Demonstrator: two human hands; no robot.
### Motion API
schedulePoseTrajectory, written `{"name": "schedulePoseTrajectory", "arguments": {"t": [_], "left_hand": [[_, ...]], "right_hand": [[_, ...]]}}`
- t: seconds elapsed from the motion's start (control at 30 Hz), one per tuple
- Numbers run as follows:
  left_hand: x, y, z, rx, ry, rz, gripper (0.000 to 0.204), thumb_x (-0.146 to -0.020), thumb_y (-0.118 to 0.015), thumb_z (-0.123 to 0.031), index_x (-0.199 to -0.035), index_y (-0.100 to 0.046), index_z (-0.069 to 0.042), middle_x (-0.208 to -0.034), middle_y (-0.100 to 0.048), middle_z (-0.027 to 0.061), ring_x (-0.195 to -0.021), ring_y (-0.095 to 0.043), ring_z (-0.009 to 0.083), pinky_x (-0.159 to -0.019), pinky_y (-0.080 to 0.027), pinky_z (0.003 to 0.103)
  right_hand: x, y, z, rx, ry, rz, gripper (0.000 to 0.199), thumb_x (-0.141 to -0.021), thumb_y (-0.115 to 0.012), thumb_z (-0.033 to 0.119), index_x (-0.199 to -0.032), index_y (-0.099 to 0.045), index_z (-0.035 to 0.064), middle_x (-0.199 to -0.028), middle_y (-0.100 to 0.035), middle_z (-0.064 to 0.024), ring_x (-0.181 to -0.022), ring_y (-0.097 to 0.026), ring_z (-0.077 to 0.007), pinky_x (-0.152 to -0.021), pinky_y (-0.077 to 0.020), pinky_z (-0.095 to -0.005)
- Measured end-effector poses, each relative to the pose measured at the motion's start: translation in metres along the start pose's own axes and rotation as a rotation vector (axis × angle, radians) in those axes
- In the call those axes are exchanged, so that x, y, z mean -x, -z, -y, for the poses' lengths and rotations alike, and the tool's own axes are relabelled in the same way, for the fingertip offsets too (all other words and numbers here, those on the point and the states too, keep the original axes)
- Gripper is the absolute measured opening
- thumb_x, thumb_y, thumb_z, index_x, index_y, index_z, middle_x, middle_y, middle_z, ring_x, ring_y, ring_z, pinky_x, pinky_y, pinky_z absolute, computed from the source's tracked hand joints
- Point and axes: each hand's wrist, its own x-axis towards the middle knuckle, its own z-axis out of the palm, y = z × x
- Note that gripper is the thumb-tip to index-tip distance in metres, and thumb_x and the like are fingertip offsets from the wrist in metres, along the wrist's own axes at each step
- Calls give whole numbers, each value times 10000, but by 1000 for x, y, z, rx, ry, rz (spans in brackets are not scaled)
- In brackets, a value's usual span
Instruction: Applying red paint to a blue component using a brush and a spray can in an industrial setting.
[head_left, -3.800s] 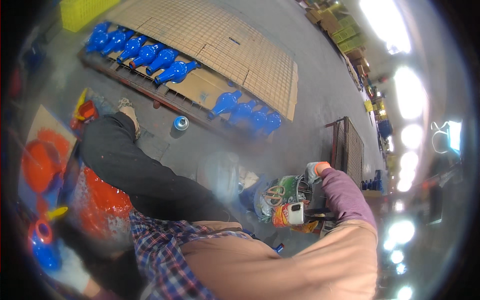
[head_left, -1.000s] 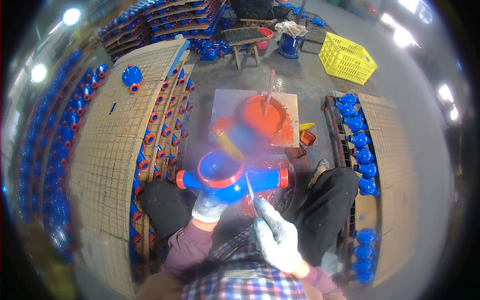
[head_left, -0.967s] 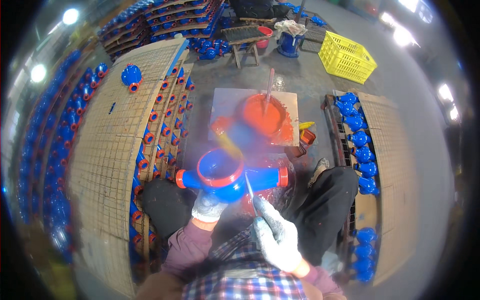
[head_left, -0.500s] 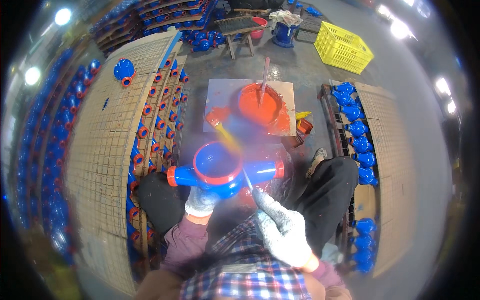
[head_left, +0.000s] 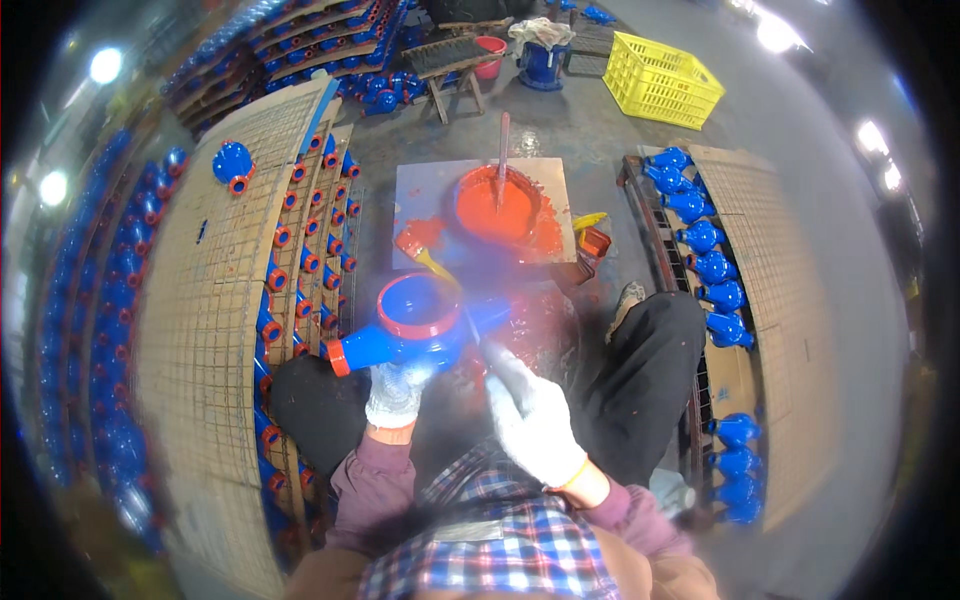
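My left hand, in a white glove, is closed around the bottom of a big blue pipe piece with red rims. It sits over my lap, just in front of me. My right hand, also in a white glove, is closed on a thin brush whose tip touches the blue piece. Past it on the floor is a bowl of orange-red paint with a stick standing in it. More blue pieces lie in a row on my right. A yellow crate sits far off.
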Motion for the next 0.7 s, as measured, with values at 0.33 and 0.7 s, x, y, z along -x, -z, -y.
{"name": "schedulePoseTrajectory", "arguments": {"t": [0.33, 0.7], "left_hand": [[-10, -29, -55, -411, -669, -154, 330, -717, -770, -222, -1006, -693, -83, -938, -708, 78, -820, -686, 224, -725, -542, 355], [-1, -26, -62, -282, -702, 198, 930, -638, -854, -103, -1404, -331, -26, -1428, -392, 198, -1339, -392, 327, -1111, -328, 433]], "right_hand": [[-2, -13, -11, -1004, -732, 80, 444, -990, -512, 325, -1246, -522, -38, -700, -639, -62, -374, -472, -76, -317, -343, -198], [7, -3, -43, -1233, -822, 9, 374, -999, -463, 423, -1047, -560, 65, -527, -496, 3, -327, -421, -91, -299, -328, -218]]}}
